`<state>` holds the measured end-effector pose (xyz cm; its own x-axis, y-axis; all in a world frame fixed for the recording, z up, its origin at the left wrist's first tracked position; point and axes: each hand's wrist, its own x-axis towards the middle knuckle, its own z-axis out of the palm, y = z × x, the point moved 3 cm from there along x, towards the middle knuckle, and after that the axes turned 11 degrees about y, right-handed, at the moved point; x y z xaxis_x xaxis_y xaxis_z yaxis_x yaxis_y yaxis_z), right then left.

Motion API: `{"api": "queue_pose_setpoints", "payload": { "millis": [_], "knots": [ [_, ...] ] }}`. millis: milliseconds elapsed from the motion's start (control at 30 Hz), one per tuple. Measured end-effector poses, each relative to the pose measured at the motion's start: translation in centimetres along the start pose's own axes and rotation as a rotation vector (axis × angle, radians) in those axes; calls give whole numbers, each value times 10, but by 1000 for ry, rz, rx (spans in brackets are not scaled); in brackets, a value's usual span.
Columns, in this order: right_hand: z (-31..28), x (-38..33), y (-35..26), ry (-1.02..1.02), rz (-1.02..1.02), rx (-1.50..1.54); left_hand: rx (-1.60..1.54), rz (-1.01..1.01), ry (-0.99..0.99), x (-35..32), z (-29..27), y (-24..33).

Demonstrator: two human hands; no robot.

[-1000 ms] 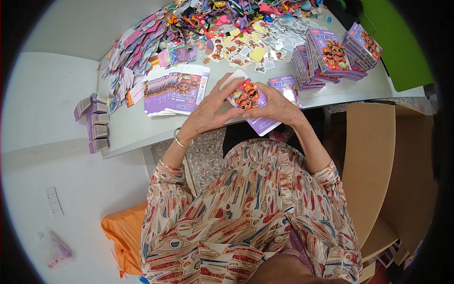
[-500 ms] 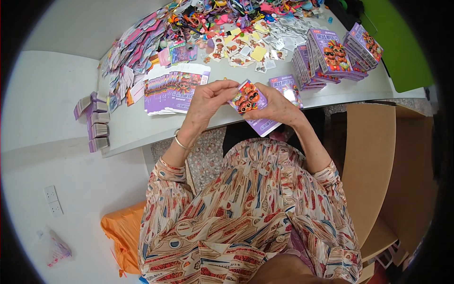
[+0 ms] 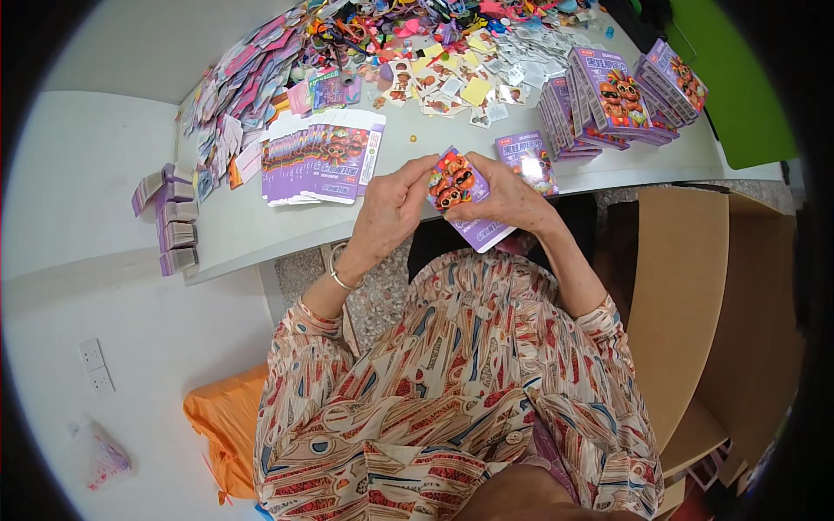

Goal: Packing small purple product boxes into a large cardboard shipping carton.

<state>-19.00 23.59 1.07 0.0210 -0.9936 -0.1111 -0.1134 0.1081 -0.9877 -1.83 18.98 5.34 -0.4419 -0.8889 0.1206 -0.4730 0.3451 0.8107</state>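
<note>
**Both hands grip a small purple carton at the tabletop edge**

The left hand (image 3: 388, 211) and the right hand (image 3: 506, 198) close together on a small purple carton (image 3: 460, 195) printed with orange cartoon figures, held just above the near edge of the white tabletop (image 3: 234, 227). Left fingers pinch its left side; right fingers wrap its right side and top. A metal bangle (image 3: 340, 280) sits on the left wrist. To the left of the hands lies a fanned stack of flat purple carton blanks (image 3: 321, 156). Beyond the right hand rest one finished purple box (image 3: 526, 161) and rows of upright purple boxes (image 3: 608, 95). Loose colourful stickers and cards (image 3: 417, 52) are strewn across the far side. An open brown cardboard box (image 3: 686, 286) stands to the right
</note>
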Motion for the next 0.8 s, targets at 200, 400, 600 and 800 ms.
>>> {"api": "queue_pose_setpoints", "payload": {
  "millis": [200,400,600,800],
  "knots": [
    [7,1,2,-7,15,-171,-233,-79,-32,3,3,-30],
    [-11,2,-7,32,61,197,-933,-563,-114,28,-8,-57],
    [10,-6,-19,491,-618,-437,-1317,-742,-258,23,29,-27],
    [-6,-5,-13,600,-243,-270,-53,-112,149,98,-29,-55]
  ]
}}
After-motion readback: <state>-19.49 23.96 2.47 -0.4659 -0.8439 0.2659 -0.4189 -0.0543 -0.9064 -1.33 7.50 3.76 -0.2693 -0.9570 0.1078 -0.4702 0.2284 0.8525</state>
